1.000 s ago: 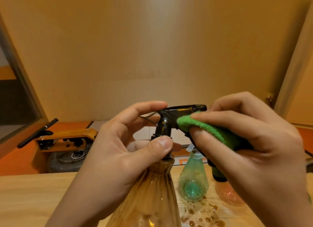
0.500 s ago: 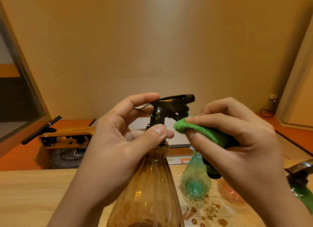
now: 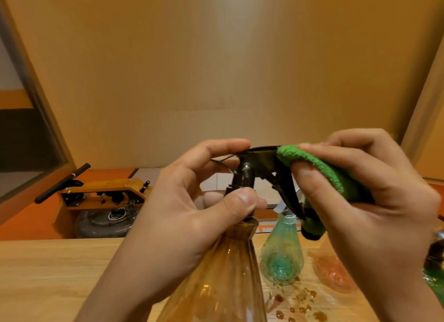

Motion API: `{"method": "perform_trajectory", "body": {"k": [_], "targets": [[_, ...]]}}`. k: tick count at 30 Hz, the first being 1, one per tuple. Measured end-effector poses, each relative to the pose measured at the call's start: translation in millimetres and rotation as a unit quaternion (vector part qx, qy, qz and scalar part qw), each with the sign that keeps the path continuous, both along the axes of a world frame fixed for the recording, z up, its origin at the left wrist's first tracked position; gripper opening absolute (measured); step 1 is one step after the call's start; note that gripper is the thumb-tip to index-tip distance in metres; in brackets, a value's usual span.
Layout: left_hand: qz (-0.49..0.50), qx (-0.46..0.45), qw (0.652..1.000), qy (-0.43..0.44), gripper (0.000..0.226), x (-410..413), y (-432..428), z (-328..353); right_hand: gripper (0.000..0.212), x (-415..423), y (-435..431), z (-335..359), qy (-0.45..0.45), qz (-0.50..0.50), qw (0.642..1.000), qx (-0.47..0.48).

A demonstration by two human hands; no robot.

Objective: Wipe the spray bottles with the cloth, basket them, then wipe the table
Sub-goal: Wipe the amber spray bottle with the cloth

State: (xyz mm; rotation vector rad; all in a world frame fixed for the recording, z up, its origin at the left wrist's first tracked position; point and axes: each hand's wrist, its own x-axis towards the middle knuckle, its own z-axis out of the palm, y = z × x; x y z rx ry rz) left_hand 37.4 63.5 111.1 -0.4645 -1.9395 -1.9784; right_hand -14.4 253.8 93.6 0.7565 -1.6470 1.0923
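Note:
An amber spray bottle (image 3: 216, 281) with a black trigger head (image 3: 262, 163) is held up in front of me. My left hand (image 3: 192, 216) grips its neck, thumb in front and forefinger over the back of the head. My right hand (image 3: 374, 208) pinches a folded green cloth (image 3: 319, 168) against the nozzle end of the head. On the wooden table (image 3: 48, 278) behind stand a teal bottle (image 3: 281, 252) and a pink bottle (image 3: 334, 273), partly hidden by my right hand. A green bottle (image 3: 434, 278) shows at the right edge.
Brown drops (image 3: 298, 307) are spattered on the table in front of the teal bottle. Beyond the table's far edge, on an orange floor, stand an orange machine with a black handle (image 3: 103, 192) and a grey round object (image 3: 103, 220). A plain wall fills the background.
The cloth has moved from below the trigger head up onto its nozzle end. The bottle stays in my left hand; the view has shifted slightly.

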Motion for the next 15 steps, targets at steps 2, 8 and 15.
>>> {"method": "perform_trajectory", "body": {"k": [2,8,15], "targets": [[0.001,-0.006,1.0,0.006,0.044,0.3,0.3,0.0,0.022,2.5,-1.7,0.0,0.014,0.002,0.999,0.04],[0.01,-0.004,1.0,0.021,0.044,1.1,1.2,0.8,0.02,0.7,-0.3,-1.6,-0.012,0.004,1.0,0.0],[0.026,0.02,0.999,0.034,0.047,0.7,-2.7,0.2,0.02,3.0,-4.6,-1.1,-0.021,0.03,0.999,0.027]]}}
